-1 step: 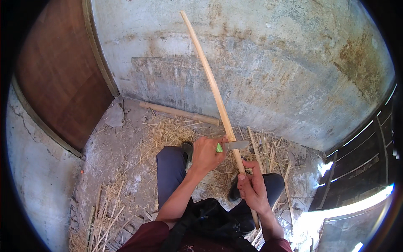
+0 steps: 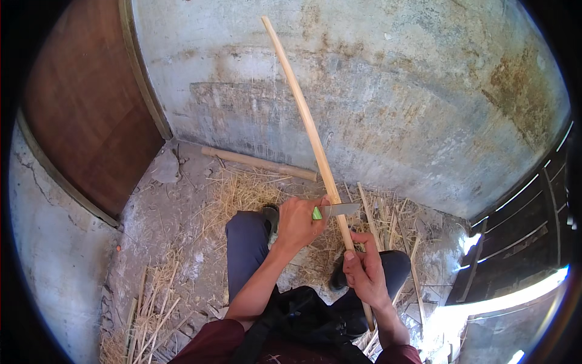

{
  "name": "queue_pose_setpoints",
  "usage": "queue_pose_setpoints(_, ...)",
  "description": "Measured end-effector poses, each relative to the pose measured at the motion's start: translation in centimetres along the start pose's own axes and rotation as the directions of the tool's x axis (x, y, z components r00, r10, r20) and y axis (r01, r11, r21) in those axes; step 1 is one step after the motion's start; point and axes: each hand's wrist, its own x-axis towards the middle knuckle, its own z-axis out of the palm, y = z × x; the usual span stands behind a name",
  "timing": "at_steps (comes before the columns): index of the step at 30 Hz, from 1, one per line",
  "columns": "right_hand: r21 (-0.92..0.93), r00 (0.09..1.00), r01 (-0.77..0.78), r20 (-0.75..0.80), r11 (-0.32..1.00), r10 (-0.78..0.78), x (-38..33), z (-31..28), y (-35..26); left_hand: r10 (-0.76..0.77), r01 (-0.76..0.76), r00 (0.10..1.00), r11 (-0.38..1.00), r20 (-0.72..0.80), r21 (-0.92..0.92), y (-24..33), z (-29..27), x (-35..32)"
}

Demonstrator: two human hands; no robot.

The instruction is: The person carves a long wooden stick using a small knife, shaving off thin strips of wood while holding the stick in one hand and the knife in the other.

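Observation:
A long pale strip of bamboo or wood (image 2: 307, 118) slants from between my knees up toward the wall. My right hand (image 2: 366, 272) grips it near its lower part, thumb on top and fingers around it. My left hand (image 2: 295, 225) is closed on a knife (image 2: 345, 209) with a green handle. The knife's blade lies across the strip, a short way above my right hand. My left fingertips reach the strip's left edge beside the blade. The lower end of the strip passes behind my right hand and forearm.
Shavings (image 2: 239, 197) litter the floor around my feet. A thicker pole (image 2: 260, 162) lies along the wall's base. Loose strips (image 2: 417, 279) lie at my right, with another pile (image 2: 154, 309) at left. A brown door panel (image 2: 91, 103) stands left; dark slats (image 2: 515, 242) stand right.

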Motion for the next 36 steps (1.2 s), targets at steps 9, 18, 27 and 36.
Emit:
queue_pose_setpoints(9,0.048,1.0,-0.002,-0.007,0.999,0.002,-0.4,0.1,0.3,0.013,-0.013,1.0,0.999,0.016,0.053,0.2,-0.3,0.6)
queue_pose_setpoints(18,0.289,0.991,-0.108,0.109,0.951,0.079,-0.6,-0.6,-0.1,0.074,-0.066,0.982,0.996,0.172,-0.052,-0.9,-0.2,0.8)
queue_pose_setpoints(27,0.266,0.996,-0.06,0.076,0.962,0.041,-0.6,0.0,0.0,0.038,-0.027,0.978,0.998,0.207,-0.059,0.1,-1.1,0.9)
queue_pose_setpoints(36,-0.03,0.998,0.026,-0.054,0.999,-0.028,-1.0,1.5,0.4,-0.101,0.115,0.986,0.988,0.13,-0.102,0.8,-0.3,0.3)
